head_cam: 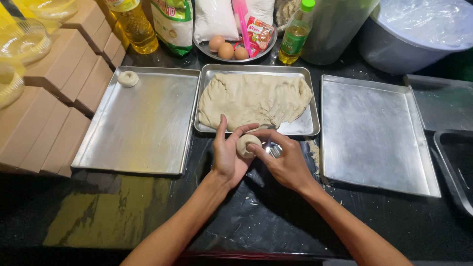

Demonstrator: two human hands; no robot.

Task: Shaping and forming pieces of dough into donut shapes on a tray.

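Note:
A small round ball of pale dough [247, 146] rests in the palm of my left hand [228, 153], just in front of the middle tray. My right hand [285, 161] comes in from the right with its fingers pressed on the ball. Behind both hands a large flat slab of dough [253, 100] fills the middle metal tray [309, 129]. One shaped dough ring [128, 79] lies in the far left corner of the left metal tray [143, 128].
A bare metal tray [372, 135] lies at the right, with darker trays [456, 157] beyond it. Cardboard boxes [54, 98] stack at the left. At the back stand oil bottles [294, 34], flour bags [214, 19], a plate of eggs [226, 50] and a covered grey tub [419, 34].

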